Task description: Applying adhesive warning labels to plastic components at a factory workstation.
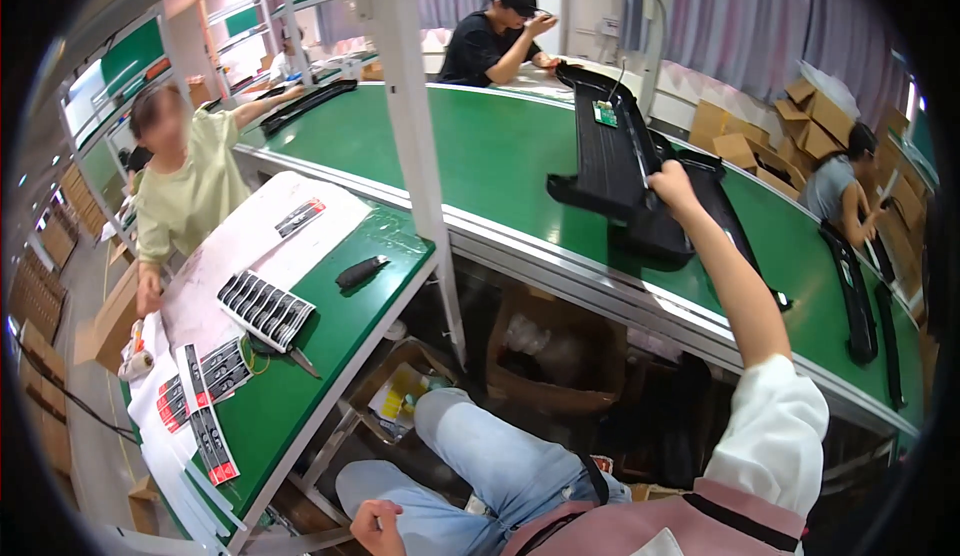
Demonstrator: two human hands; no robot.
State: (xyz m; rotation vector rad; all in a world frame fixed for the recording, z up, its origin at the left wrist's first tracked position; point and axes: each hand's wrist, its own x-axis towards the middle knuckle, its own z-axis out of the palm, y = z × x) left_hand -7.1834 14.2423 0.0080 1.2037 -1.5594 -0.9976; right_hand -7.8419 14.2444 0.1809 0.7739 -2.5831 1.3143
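My right hand (675, 186) reaches over the green belt, its fingers closed on the near right edge of a long black plastic housing (605, 141). A small green circuit board (605, 113) sits on that housing toward its far end. Another long black piece (722, 206) lies partly under and to the right of it. My left hand (378, 528) is down by my lap at the lower edge, fingers curled in, with nothing visible in them. Left of it, the side table (345, 306) carries sheets of black and silver labels (265, 309).
A white post (405, 96) rises between side table and belt (480, 146). A small black object (361, 272) and tweezers (304, 362) lie on the side table. Cardboard boxes (555, 351) stand underneath. Co-workers sit or stand around the belt; more black pieces (850, 291) lie at right.
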